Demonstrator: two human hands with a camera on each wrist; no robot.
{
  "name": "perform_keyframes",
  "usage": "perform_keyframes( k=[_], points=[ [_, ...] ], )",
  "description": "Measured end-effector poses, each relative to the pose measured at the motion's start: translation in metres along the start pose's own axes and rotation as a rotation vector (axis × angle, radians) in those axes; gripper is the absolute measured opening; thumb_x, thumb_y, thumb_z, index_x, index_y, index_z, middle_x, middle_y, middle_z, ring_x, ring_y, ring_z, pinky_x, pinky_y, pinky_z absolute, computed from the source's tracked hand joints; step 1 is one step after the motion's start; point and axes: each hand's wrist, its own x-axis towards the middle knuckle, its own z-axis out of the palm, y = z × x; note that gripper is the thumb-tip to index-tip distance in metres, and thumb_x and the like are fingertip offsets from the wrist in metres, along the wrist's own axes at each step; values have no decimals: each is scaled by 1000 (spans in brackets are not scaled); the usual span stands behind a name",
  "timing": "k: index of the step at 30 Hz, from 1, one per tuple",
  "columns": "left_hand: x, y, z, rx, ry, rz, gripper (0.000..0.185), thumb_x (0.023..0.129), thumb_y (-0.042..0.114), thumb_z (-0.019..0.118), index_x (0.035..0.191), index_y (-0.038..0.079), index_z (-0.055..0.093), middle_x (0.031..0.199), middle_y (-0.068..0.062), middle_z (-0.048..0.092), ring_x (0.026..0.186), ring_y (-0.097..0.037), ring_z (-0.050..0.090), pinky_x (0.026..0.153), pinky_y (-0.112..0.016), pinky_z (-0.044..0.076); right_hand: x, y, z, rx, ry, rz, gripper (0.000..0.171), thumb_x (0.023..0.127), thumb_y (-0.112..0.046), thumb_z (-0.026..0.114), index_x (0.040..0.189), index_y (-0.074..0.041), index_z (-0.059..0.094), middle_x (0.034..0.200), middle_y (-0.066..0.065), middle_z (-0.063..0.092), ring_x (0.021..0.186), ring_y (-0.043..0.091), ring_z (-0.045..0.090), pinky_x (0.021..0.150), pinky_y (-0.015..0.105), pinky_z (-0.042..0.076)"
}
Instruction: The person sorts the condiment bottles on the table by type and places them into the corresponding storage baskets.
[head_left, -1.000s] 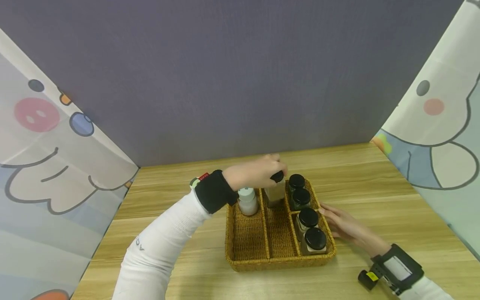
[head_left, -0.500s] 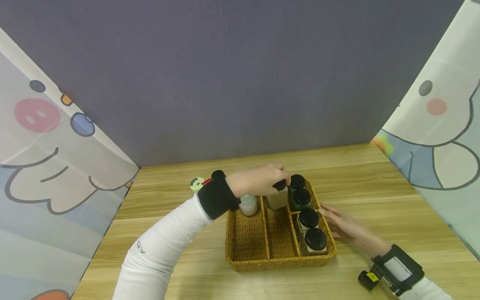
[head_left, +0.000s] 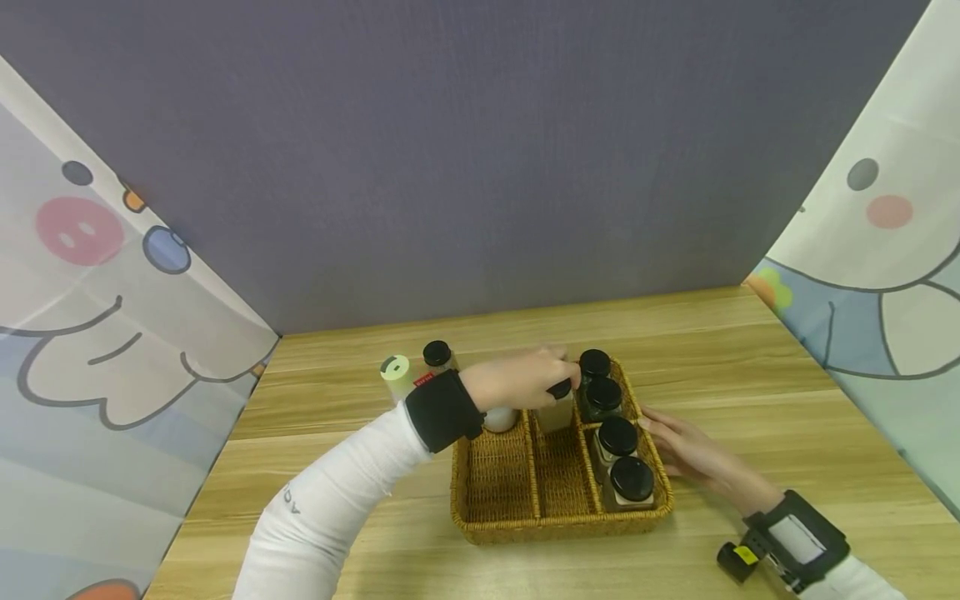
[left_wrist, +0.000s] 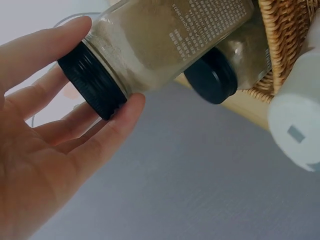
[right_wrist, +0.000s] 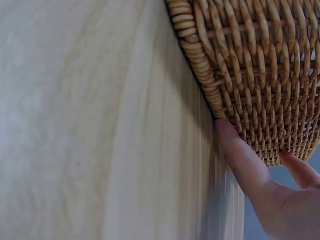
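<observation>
A wicker basket [head_left: 491,527] with compartments stands on the wooden table. My left hand [head_left: 525,379] grips a spice jar [head_left: 556,411] by its black lid [left_wrist: 92,81], setting it in the far end of the middle compartment. The glass jar [left_wrist: 165,42] holds brown powder. A white bottle [head_left: 498,419] stands in the left compartment just under my wrist. Several black-lidded jars [head_left: 617,436] fill the right compartments. My right hand [head_left: 686,450] lies flat against the basket's right wall [right_wrist: 260,85], fingers straight.
A green-capped bottle [head_left: 395,375] and a black-lidded jar [head_left: 438,356] stand on the table behind the basket's left corner. Cartoon-print curtains hang at both sides and a grey wall is behind. The near parts of the left and middle compartments hold nothing.
My left hand has lowered the spice jar down into the middle compartment. The two bottles behind the basket have come into view. The right hand has stayed put.
</observation>
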Motion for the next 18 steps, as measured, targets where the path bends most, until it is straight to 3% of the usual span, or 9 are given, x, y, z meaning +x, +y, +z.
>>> perform_keyframes(
  k=[2,12,18],
  points=[
    [0,0,3,4,-4,2,31,85,7,58,115,12,55,117,-11,45,102,-18,47,73,-18,42,0,0,0,1,0,-2,73,93,-37,39,140,0,-3,138,33,10,125,46,16,91,49,40],
    [2,2,12,18,-35,3,29,86,8,56,114,15,53,123,-11,43,105,-20,46,73,-18,41,0,1,-1,7,-10,-8,72,94,-36,39,140,0,-3,139,33,7,126,46,12,92,51,39],
    [3,1,17,27,-20,14,27,86,9,57,112,14,54,121,-11,44,107,-22,46,79,-20,43,0,2,-2,13,-11,-11,71,94,-36,38,140,-1,-3,139,32,6,126,46,12,92,51,39]
  ],
)
